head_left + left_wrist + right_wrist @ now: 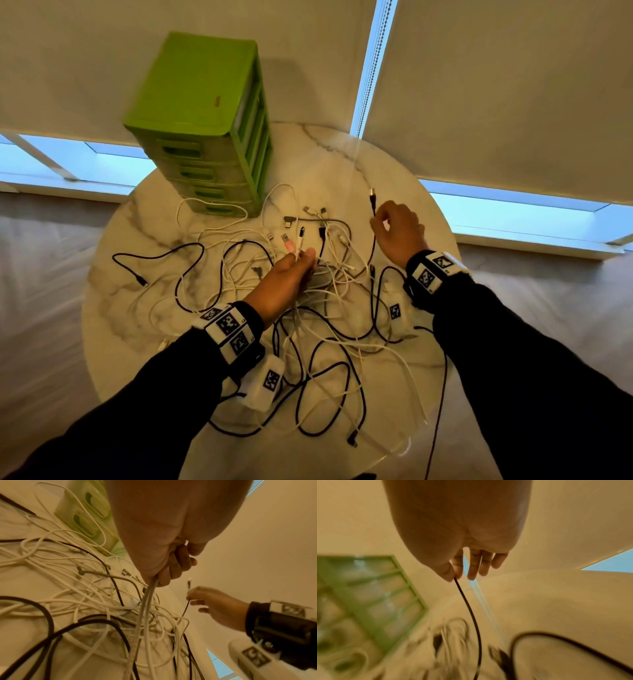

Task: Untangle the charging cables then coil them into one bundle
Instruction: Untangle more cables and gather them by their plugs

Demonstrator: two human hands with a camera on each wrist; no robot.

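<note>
Round marble-look desk (394,164); tangle of white + black charging cables (329,329) spread over its centre & near half, loops running every which way, no single axis.

Left hand (287,274) over centre of tangle, fingers curled round a gathered bunch of cable ends (297,244); plugs stick up & away from the person, roughly upright, tilted slightly far; strands drop from the fist down into the pile, seen in left wrist view (147,601); one plug pinkish, others white/black.

Right hand (399,229) raised at right of tangle, thumb + forefinger pinching a black cable (373,246) just below its plug (372,196); plug points up/far, cable long axis near vertical, hanging down to desk; other fingers loose & spread; right wrist view (467,601) confirms pinch, rest blurred.

More loose plugs (308,214) lie flat on desk beyond left hand; one black plug end at far left (140,279).

Green drawer unit (202,113) stands far-left on desk, small red mark on top, not legible; wrist bands carry square black/white coded tags (227,323), no readable writing.
</note>
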